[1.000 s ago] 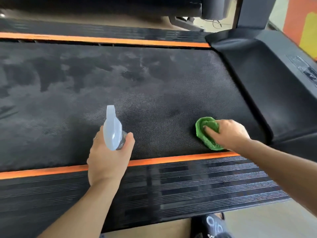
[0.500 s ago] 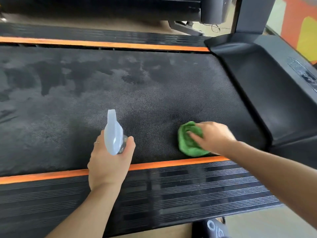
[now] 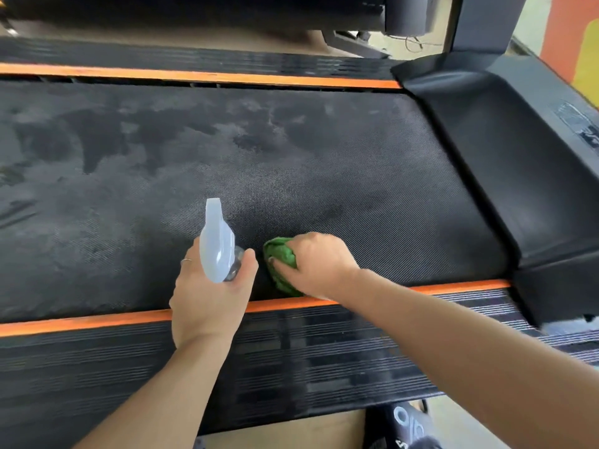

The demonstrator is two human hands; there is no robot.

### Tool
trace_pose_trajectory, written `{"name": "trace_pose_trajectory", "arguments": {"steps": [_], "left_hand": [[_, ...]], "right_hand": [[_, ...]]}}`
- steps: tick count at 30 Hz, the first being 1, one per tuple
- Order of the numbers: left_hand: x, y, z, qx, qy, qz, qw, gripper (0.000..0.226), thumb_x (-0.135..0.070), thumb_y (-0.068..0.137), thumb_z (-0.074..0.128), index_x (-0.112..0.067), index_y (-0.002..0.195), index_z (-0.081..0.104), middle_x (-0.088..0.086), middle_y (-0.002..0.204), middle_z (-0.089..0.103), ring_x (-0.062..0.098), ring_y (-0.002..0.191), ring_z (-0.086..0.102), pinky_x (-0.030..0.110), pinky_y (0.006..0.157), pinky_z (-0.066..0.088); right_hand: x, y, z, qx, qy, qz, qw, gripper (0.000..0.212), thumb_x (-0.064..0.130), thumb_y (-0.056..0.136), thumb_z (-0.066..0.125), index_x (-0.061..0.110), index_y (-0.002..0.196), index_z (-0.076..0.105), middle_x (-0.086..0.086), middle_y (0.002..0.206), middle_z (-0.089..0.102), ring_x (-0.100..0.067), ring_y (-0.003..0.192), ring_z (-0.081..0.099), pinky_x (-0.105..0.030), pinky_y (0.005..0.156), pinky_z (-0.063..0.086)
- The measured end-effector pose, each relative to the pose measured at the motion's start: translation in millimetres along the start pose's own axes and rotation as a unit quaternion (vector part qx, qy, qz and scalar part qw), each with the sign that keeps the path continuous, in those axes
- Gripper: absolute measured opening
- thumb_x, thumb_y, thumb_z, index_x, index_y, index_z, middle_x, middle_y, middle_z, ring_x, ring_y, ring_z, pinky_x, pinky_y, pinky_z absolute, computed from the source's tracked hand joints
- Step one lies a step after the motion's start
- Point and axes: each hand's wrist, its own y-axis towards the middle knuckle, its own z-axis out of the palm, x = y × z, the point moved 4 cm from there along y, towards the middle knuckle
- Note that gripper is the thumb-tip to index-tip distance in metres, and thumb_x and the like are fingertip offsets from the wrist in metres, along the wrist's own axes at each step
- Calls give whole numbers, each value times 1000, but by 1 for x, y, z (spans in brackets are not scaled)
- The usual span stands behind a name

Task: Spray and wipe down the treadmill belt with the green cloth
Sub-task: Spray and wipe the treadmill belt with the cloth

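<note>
The black treadmill belt (image 3: 291, 163) runs across the view, with dark wet patches on its far and left parts. My left hand (image 3: 210, 296) grips a pale blue spray bottle (image 3: 217, 241) by its neck, nozzle pointing away over the belt. Right beside it, my right hand (image 3: 319, 264) holds a bunched green cloth (image 3: 281, 254) and presses it on the belt near the front orange stripe. Most of the cloth is hidden under my fingers.
Orange stripes (image 3: 453, 286) edge the belt front and back, with ribbed black side rails (image 3: 324, 361) beyond them. The black motor cover (image 3: 505, 163) rises at the right, with an upright post (image 3: 483, 21) behind it. A dark shoe (image 3: 405, 429) shows below the near rail.
My right hand has slid the green cloth leftward along the belt's front edge, from near the motor cover to right beside the spray bottle. My left hand has stayed in place.
</note>
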Motion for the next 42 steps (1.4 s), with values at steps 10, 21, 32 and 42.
{"name": "trace_pose_trajectory", "arguments": {"steps": [10,21,32,42], "left_hand": [[-1,-2,-3,1,4,13,1000,52,-52,84,76,-25,125,61,-10,105,57,32,102,64,50,93,56],[-1,-2,-4,4,-2,11,1000,50,-52,86,74,-28,128,60,-12,107,56,25,99,59,44,92,51],[-2,-1,-3,3,-9,6,1000,52,-51,84,76,-27,128,61,-13,106,58,17,92,52,45,88,51],[-1,1,-4,3,-5,6,1000,43,-50,85,75,-29,118,59,-10,101,58,21,87,53,38,82,47]], "right_hand": [[-99,-26,-10,-10,-37,261,965,54,59,97,40,13,95,69,-11,102,72,-35,98,67,-36,79,51],[-130,-18,-15,-26,-126,214,968,54,60,96,37,17,104,70,-7,104,72,-31,98,68,-35,81,55],[9,35,1,-36,-51,18,998,45,55,97,41,18,95,67,-2,101,70,-28,96,64,-35,74,42],[-94,40,-8,-62,-41,302,951,56,55,97,36,11,97,71,-12,101,72,-34,94,68,-34,70,43]]}}
